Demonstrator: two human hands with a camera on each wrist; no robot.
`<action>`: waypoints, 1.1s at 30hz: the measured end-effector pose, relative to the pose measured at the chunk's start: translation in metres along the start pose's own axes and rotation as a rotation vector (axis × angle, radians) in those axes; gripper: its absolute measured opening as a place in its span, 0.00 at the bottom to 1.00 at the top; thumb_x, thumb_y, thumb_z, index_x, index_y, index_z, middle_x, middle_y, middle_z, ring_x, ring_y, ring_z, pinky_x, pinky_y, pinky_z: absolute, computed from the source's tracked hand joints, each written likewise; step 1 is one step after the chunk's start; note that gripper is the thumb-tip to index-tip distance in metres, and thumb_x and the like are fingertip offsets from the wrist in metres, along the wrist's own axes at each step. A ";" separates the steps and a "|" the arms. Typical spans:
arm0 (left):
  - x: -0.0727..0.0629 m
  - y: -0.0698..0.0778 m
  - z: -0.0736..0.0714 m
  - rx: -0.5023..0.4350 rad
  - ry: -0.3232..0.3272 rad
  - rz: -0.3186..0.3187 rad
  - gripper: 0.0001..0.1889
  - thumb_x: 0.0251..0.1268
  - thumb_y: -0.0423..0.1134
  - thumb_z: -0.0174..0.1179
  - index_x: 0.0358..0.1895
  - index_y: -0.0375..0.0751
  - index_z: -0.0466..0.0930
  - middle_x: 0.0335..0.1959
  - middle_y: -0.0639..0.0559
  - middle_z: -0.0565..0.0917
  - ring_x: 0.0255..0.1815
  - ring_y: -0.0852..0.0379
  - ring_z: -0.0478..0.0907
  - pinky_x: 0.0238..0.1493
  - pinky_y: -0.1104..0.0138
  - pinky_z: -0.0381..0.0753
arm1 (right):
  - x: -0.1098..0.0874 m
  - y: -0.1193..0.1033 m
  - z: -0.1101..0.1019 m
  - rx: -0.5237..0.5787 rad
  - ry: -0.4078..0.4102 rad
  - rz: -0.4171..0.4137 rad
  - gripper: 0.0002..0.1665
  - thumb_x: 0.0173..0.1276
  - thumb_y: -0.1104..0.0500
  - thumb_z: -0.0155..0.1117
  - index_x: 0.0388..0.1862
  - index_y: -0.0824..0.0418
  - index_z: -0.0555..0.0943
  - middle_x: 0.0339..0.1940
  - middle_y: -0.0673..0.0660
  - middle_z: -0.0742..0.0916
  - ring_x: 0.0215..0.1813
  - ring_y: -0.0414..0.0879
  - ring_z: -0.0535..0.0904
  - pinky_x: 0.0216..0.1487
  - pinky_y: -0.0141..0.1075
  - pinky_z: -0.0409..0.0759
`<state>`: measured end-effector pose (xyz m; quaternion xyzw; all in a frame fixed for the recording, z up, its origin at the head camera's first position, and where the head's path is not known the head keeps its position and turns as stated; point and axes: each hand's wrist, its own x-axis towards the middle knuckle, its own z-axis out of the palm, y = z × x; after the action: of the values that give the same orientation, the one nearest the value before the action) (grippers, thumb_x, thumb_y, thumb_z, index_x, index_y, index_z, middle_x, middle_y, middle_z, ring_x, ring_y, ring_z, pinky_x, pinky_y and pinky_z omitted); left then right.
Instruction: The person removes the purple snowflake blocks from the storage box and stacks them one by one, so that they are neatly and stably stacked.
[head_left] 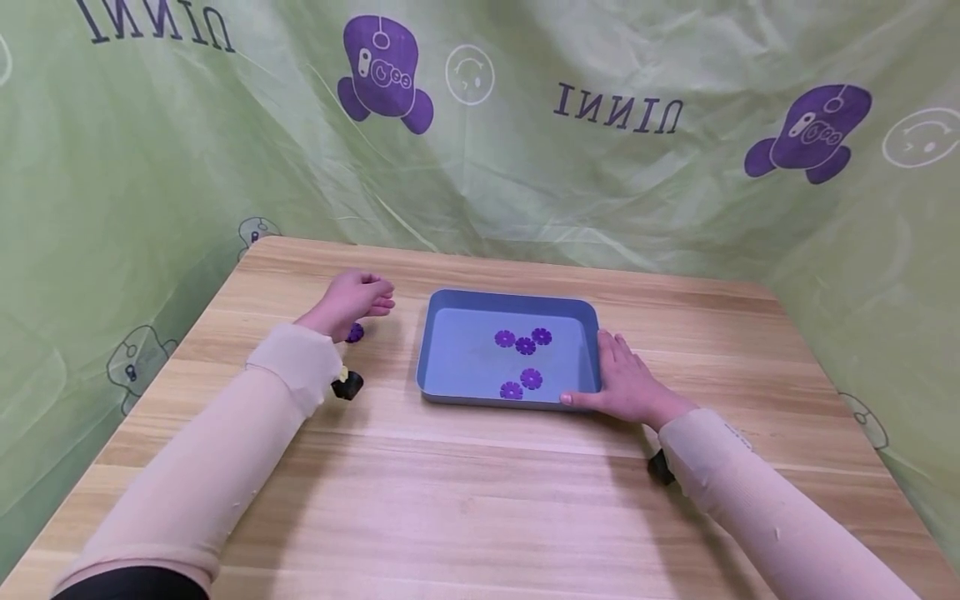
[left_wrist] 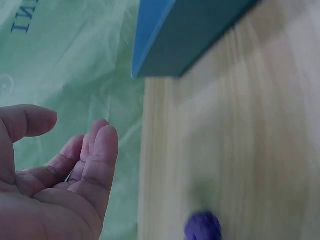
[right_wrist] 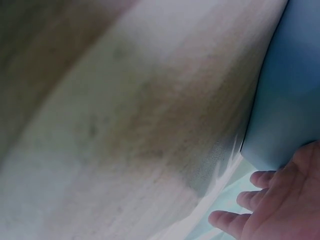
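A shallow blue tray [head_left: 472,354] lies on the table, with several flat purple notched discs [head_left: 525,346], flower-shaped, spread on its floor. My right hand [head_left: 630,387] rests against the tray's near right corner. Its straight fingers lie along the outside of the right wall, and the thumb sits over the front rim. To the tray's left, my left hand [head_left: 351,302] hovers with nothing in it, the thumb apart from loosely bent fingers [left_wrist: 100,160]. Below that wrist a small round purple piece [left_wrist: 202,226] is on the table; its exact make is blurred.
The wooden table [head_left: 465,500] reaches back to a green printed cloth [head_left: 480,192] hanging behind and at both sides. Dark wrist-camera mounts [head_left: 348,385] stick out under both wrists.
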<state>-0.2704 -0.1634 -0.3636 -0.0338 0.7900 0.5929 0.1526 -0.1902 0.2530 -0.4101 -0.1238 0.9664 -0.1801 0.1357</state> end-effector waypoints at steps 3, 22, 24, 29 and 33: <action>0.004 0.008 0.013 -0.027 -0.006 0.010 0.22 0.81 0.34 0.48 0.69 0.21 0.64 0.67 0.27 0.71 0.65 0.38 0.74 0.64 0.59 0.79 | -0.001 0.000 0.000 0.001 0.001 -0.001 0.80 0.60 0.26 0.69 0.80 0.79 0.37 0.81 0.79 0.47 0.81 0.75 0.39 0.77 0.67 0.43; 0.022 0.037 0.075 0.052 -0.170 0.038 0.23 0.77 0.29 0.53 0.69 0.23 0.65 0.65 0.31 0.74 0.62 0.36 0.77 0.55 0.57 0.84 | 0.001 0.000 -0.001 0.001 -0.012 0.007 0.80 0.61 0.25 0.68 0.80 0.78 0.36 0.81 0.78 0.46 0.81 0.75 0.38 0.77 0.67 0.42; 0.024 0.039 0.082 0.079 -0.190 0.030 0.21 0.77 0.29 0.54 0.68 0.24 0.66 0.64 0.32 0.74 0.62 0.35 0.77 0.55 0.57 0.85 | 0.001 0.001 -0.001 0.000 -0.008 0.007 0.80 0.61 0.26 0.69 0.80 0.78 0.36 0.81 0.79 0.47 0.81 0.75 0.38 0.77 0.68 0.42; 0.030 0.043 0.101 0.136 -0.230 0.026 0.18 0.77 0.30 0.56 0.63 0.26 0.69 0.61 0.34 0.75 0.60 0.36 0.77 0.49 0.61 0.86 | 0.001 0.002 -0.001 0.003 -0.008 0.011 0.80 0.60 0.26 0.69 0.80 0.78 0.36 0.81 0.79 0.47 0.81 0.75 0.38 0.77 0.68 0.43; 0.030 0.046 0.116 0.186 -0.252 0.026 0.16 0.77 0.31 0.57 0.61 0.28 0.71 0.58 0.37 0.77 0.58 0.39 0.79 0.46 0.63 0.86 | 0.001 0.002 -0.001 0.015 -0.014 0.012 0.80 0.60 0.26 0.69 0.80 0.78 0.36 0.81 0.78 0.46 0.81 0.75 0.38 0.77 0.67 0.43</action>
<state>-0.2869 -0.0361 -0.3584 0.0654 0.8164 0.5186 0.2455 -0.1916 0.2546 -0.4095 -0.1182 0.9648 -0.1856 0.1442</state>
